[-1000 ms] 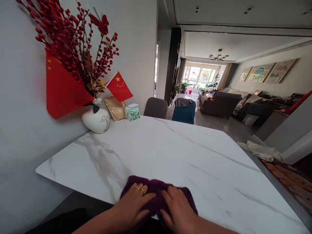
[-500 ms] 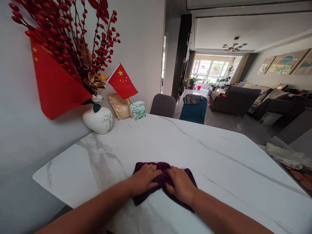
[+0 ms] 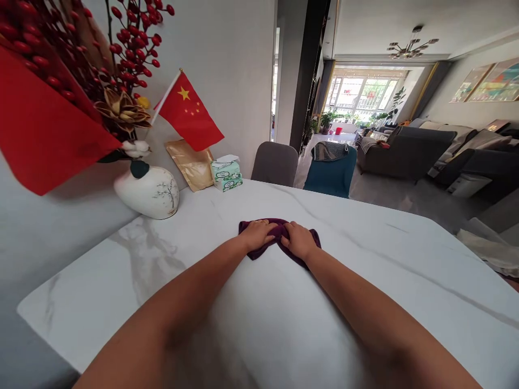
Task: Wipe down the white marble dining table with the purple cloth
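Note:
A dark purple cloth (image 3: 279, 231) lies bunched on the white marble-patterned table (image 3: 182, 294), under both of my hands. My left hand (image 3: 258, 234), with a ring on a finger, presses and grips the cloth's left part. On its right part my right hand (image 3: 299, 240) does the same, fingers curled over the fabric. The thumbs point toward each other with a fold of cloth between them. Both arms are stretched well forward over the tabletop. The palms and the underside of the cloth are hidden.
Against the wall at the left stand a white vase (image 3: 152, 192) with red berry branches, a small red flag (image 3: 190, 113), a tan pouch (image 3: 191, 165) and a tissue pack (image 3: 227, 174). Beyond the far edge are a grey chair (image 3: 274, 163) and a blue chair (image 3: 330, 175).
Both hands have pushed the cloth forward, away from me, across the table toward the far edge. My view has moved forward, so the vase and flags look larger and nearer.

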Demonstrator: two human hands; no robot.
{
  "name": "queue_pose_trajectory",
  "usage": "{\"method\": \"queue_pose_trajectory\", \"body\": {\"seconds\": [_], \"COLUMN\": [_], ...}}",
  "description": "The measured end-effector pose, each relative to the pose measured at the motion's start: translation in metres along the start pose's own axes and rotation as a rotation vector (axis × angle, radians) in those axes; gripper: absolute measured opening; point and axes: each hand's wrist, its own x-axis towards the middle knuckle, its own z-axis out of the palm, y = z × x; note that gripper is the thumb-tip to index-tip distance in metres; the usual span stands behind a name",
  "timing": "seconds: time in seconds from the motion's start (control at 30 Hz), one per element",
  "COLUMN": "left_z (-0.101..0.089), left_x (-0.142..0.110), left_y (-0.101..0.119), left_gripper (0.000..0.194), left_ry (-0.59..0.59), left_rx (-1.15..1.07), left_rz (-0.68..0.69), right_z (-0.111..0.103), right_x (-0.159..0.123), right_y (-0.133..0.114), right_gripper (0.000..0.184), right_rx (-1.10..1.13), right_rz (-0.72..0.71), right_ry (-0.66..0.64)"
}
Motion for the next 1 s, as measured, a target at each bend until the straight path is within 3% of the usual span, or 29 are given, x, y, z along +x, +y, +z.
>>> {"method": "queue_pose_trajectory", "body": {"seconds": [0.2,0.4,0.57,0.83,1.0], "left_z": [0.000,-0.005,-0.008,-0.009,-0.003], "left_x": [0.013,-0.027,-0.103,-0.267,-0.336], "left_y": [0.006,0.029,0.047,0.071,0.082], "left_gripper": [0.046,0.044,0.045,0.048,0.058], "left_ry": [0.042,0.010,-0.020,-0.062,-0.123], "left_rx": [0.055,0.064,0.044,0.002,-0.010], "left_rz": [-0.144,-0.181,-0.133,-0.098,-0.146], "right_z": [0.000,-0.008,-0.008,-0.006,0.003], "right_x": [0.014,-0.029,-0.093,-0.208,-0.248], "right_y": [-0.003,-0.035,-0.074,-0.153,-0.179], "right_gripper": [0.033,0.031,0.032,0.047,0.057], "right_rx": [-0.033,-0.044,-0.017,0.102,0.150], "right_rz": [0.097,0.129,0.056,-0.172,-0.281], "right_ry": [0.015,0.026,0.023,-0.052,-0.150]}}
